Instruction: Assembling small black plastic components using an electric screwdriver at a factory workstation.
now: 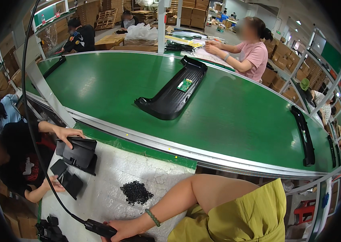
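My right hand (125, 230) is closed around a black corded electric screwdriver (99, 228) at the bottom of the view, over the white worktop. A green bead bracelet circles that wrist. The screwdriver's black cable rises to the upper left. Beside the hand, a dark part (138, 238) is cut off by the lower edge. A heap of small black screws (136, 192) lies beyond my forearm on the white worktop (114, 169). My left hand does not show.
At left, a co-worker's hands touch black plastic parts (79, 153). More black parts (50, 230) lie at the lower left. Across the green conveyor (110, 88) sits a long black housing (170, 94) carrying a green circuit board (185, 84). A metal post (49, 94) stands at left.
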Action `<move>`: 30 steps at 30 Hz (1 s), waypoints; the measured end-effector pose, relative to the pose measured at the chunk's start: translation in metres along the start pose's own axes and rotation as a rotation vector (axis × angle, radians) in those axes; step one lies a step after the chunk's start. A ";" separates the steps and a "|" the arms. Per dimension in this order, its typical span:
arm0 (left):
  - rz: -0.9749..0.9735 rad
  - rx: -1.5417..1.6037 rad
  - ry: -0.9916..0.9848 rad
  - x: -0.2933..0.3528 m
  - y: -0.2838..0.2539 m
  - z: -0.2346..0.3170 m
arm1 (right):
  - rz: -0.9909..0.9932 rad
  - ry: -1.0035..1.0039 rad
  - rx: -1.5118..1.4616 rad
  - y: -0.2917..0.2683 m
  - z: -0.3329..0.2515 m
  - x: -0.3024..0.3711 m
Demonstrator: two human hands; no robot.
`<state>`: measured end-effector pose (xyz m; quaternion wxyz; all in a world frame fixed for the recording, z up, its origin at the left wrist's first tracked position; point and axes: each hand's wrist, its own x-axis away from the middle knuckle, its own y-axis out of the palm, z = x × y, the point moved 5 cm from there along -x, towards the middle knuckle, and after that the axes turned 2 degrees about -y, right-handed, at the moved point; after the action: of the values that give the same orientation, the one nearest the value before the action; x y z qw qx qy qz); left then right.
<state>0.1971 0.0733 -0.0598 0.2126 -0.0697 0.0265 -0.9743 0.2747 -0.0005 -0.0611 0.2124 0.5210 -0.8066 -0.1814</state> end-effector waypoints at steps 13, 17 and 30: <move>0.022 0.016 -0.019 -0.001 0.001 0.000 | -0.014 -0.027 -0.042 0.002 -0.004 0.000; 0.035 0.024 -0.019 -0.003 -0.005 -0.011 | -0.079 -0.043 -0.122 0.006 -0.007 0.001; 0.003 0.014 0.025 -0.005 -0.004 -0.011 | -0.165 -0.068 -0.207 0.011 -0.013 0.005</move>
<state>0.1989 0.0790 -0.0707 0.2141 -0.0559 0.0222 -0.9750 0.2716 -0.0015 -0.0434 0.2221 0.5545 -0.7446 -0.2980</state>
